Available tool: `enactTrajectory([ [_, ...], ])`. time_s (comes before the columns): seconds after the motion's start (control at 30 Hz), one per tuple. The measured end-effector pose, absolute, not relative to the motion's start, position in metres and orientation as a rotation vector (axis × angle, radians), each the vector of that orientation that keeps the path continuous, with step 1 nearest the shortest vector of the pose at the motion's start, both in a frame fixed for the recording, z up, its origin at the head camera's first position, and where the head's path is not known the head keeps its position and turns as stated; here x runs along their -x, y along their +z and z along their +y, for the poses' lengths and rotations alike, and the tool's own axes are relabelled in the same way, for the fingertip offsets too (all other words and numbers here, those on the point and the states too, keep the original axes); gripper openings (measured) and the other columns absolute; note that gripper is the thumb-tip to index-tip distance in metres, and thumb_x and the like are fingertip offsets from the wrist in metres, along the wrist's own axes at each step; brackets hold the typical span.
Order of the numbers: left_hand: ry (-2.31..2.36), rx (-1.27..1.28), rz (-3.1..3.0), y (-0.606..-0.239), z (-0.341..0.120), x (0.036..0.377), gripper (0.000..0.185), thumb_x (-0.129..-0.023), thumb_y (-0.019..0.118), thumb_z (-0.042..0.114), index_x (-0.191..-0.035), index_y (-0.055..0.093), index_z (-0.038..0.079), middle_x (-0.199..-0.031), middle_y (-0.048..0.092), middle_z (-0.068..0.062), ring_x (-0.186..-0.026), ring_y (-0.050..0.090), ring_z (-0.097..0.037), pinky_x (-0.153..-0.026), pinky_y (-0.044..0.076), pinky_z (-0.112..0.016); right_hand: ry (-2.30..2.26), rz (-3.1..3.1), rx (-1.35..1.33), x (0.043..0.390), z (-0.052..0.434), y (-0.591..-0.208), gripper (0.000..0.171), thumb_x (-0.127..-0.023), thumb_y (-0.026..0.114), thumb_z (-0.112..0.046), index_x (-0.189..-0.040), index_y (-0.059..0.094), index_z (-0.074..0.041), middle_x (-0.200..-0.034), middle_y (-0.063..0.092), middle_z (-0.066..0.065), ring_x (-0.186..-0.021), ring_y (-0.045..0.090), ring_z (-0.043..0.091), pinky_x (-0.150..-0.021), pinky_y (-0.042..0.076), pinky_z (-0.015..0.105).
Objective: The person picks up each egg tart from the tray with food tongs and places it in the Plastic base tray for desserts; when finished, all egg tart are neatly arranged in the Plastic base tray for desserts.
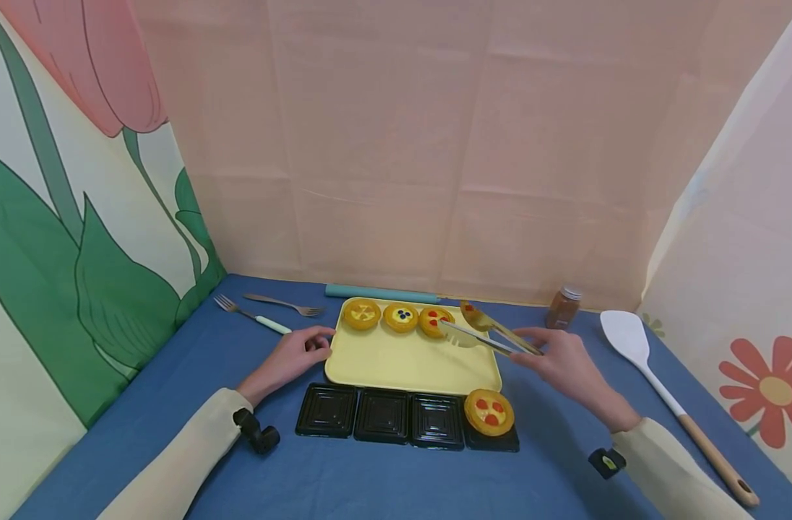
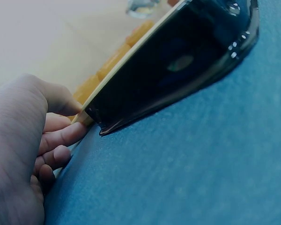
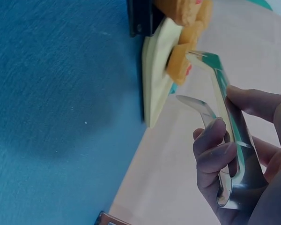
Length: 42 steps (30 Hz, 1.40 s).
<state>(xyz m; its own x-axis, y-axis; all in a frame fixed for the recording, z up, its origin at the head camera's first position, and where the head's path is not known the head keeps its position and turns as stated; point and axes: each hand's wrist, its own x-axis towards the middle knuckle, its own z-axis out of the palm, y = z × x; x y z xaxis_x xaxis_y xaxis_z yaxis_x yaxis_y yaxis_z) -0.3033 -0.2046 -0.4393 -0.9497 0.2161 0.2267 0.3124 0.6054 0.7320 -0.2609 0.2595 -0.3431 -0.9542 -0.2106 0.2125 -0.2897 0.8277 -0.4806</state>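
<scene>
A pale yellow tray (image 1: 409, 365) lies on the blue cloth, with three tarts in a row along its far side: one yellow-topped tart (image 1: 361, 314), one with dark berries (image 1: 401, 317) and one with red pieces (image 1: 433, 321). My left hand (image 1: 303, 350) pinches the tray's left edge between thumb and fingers. Metal tongs (image 3: 241, 154) are gripped in my right hand (image 1: 561, 361). Their tips stand spread over the tray's right part, close to the red-topped tart, with nothing between them. Another red-topped tart (image 1: 489, 412) sits on the rightmost black dish, in front of the tray.
Several square black dishes (image 1: 327, 410) line the tray's near side. Two forks (image 1: 282, 302) lie at the left, and a teal rod (image 1: 383, 293) behind the tray. At the right are a brown jar (image 1: 563, 309) and a white spatula (image 1: 659, 386) with a wooden handle.
</scene>
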Motion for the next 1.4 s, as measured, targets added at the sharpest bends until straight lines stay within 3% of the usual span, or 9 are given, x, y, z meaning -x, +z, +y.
enactTrajectory([
  [0.47, -1.282, 0.429, -2.721, -0.439, -0.204, 0.304, 0.04, -0.094, 0.068, 0.017, -0.131, 0.064, 0.003, -0.092, 0.065, 0.0, -0.076, 0.054, -0.02, -0.072, 0.042, -0.037, 0.749, -2.85, -0.439, 0.275, 0.251, -0.355, 0.046, -0.088, 0.079, -0.031, -0.125, 0.07, -0.005, -0.089, 0.071, 0.006, -0.051, 0.055, 0.015, -0.048, 0.045, 0.035],
  [0.7, -1.273, 0.426, -2.719, -0.439, -0.204, 0.302, 0.039, -0.094, 0.068, 0.018, -0.131, 0.065, 0.003, -0.092, 0.065, 0.001, -0.077, 0.054, -0.019, -0.072, 0.042, -0.037, 0.734, -2.876, -0.442, 0.277, 0.244, -0.354, 0.047, -0.089, 0.078, -0.03, -0.127, 0.07, -0.005, -0.068, 0.064, 0.003, -0.048, 0.052, 0.016, -0.047, 0.042, 0.034],
  [1.03, -1.27, 0.453, -2.706, -0.438, -0.205, 0.302, 0.039, -0.095, 0.067, 0.017, -0.131, 0.064, 0.002, -0.093, 0.065, 0.0, -0.076, 0.054, -0.017, -0.071, 0.042, -0.033, 0.753, -2.866, -0.47, 0.28, 0.244, -0.359, 0.045, -0.09, 0.077, -0.028, -0.126, 0.07, -0.004, -0.056, 0.053, -0.002, -0.044, 0.048, 0.016, -0.045, 0.039, 0.031],
  [1.27, -1.278, 0.457, -2.705, -0.438, -0.205, 0.303, 0.039, -0.095, 0.067, 0.016, -0.131, 0.064, 0.002, -0.093, 0.065, 0.0, -0.076, 0.054, -0.018, -0.071, 0.042, -0.035, 0.754, -2.84, -0.523, 0.28, 0.243, -0.359, 0.041, -0.091, 0.076, -0.025, -0.125, 0.07, -0.003, -0.052, 0.046, -0.004, -0.041, 0.046, 0.015, -0.043, 0.037, 0.03],
  [1.4, -1.278, 0.453, -2.706, -0.438, -0.205, 0.303, 0.038, -0.095, 0.067, 0.016, -0.131, 0.064, 0.001, -0.092, 0.065, 0.0, -0.075, 0.053, -0.018, -0.071, 0.042, -0.036, 0.729, -2.819, -0.544, 0.28, 0.242, -0.359, 0.037, -0.091, 0.076, -0.022, -0.122, 0.072, -0.002, -0.059, 0.053, -0.005, -0.043, 0.043, 0.013, -0.045, 0.035, 0.029],
])
